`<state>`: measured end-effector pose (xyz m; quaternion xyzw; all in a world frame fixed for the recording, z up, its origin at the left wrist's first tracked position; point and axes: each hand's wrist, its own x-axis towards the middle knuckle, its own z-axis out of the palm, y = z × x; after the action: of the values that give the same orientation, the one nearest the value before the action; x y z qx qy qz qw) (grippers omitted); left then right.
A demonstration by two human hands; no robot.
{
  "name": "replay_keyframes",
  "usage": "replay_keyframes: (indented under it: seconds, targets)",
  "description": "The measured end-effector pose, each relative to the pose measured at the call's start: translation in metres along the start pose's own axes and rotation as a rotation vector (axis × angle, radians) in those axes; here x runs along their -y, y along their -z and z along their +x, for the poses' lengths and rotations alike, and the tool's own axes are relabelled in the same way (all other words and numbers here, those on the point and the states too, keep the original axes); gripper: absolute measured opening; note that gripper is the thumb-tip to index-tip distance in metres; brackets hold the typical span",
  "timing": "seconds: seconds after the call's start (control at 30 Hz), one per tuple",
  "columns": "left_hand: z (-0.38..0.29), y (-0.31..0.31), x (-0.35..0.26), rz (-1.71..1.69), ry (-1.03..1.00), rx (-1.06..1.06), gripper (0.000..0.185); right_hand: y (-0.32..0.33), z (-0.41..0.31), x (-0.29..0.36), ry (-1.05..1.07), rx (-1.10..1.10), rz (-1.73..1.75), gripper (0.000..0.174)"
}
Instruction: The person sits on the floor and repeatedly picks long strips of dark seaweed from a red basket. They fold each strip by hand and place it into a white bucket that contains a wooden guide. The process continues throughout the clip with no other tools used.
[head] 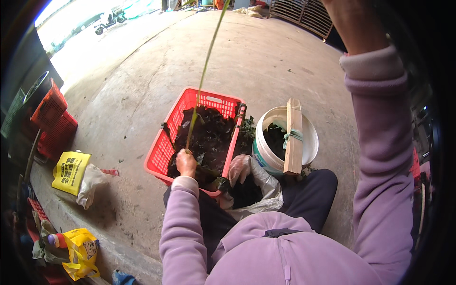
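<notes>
My left hand [186, 164] is closed on the lower end of a long, thin green strand [206, 64], over the near part of a red plastic crate [210, 95]. Up from my fist, the strand runs nearly straight and leaves the view at the top. Dark, wet, leafy seaweed [213, 131] fills much of the crate. High at the upper right, only the wrist and part of my right hand [351, 25] show; its fingers are cut off by the frame edge.
Right of the crate, a white bucket [260, 156] holds dark leaves, with a wooden board [294, 139] tied across its rim. A white sack [265, 178] lies open between my legs. Yellow bags [73, 172] and stacked red crates [58, 135] are at the left.
</notes>
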<state>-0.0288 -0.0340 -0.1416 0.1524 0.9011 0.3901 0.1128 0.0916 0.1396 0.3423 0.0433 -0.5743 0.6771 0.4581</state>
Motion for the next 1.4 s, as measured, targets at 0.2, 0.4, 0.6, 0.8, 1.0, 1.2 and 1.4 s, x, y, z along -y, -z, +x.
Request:
replay_keyframes:
  seconds: [0.2,0.4,0.6,0.8,1.0,1.2,1.4]
  targets:
    - [-0.023,0.082,-0.089,0.387,-0.210,-0.044,0.042,0.038,-0.064,-0.053,-0.247,-0.018,-0.133,0.030]
    - [-0.134,0.039,-0.157,-1.495,-0.055,1.222,0.078,0.068,-0.159,-0.079,-0.599,-0.146,0.064,0.029]
    - [-0.123,-0.004,-0.164,-1.916,0.119,0.860,0.052,0.147,-0.226,-0.060,-0.598,-0.282,0.126,0.029]
    - [-0.129,-0.008,-0.183,-1.724,0.140,0.940,0.020,0.205,-0.294,-0.067,-0.686,-0.597,0.066,0.025]
    - [-0.161,-0.009,-0.209,-0.315,-0.561,0.871,0.018,0.209,-0.308,-0.086,-0.398,-0.241,-0.298,0.013]
    - [-0.175,0.017,-0.223,0.207,-0.893,0.696,0.020,0.205,-0.309,-0.126,-0.644,-0.206,0.161,0.018]
    - [-0.177,0.029,-0.228,0.066,-0.974,0.340,0.019,0.220,-0.330,-0.136,-0.815,-0.216,0.395,0.019]
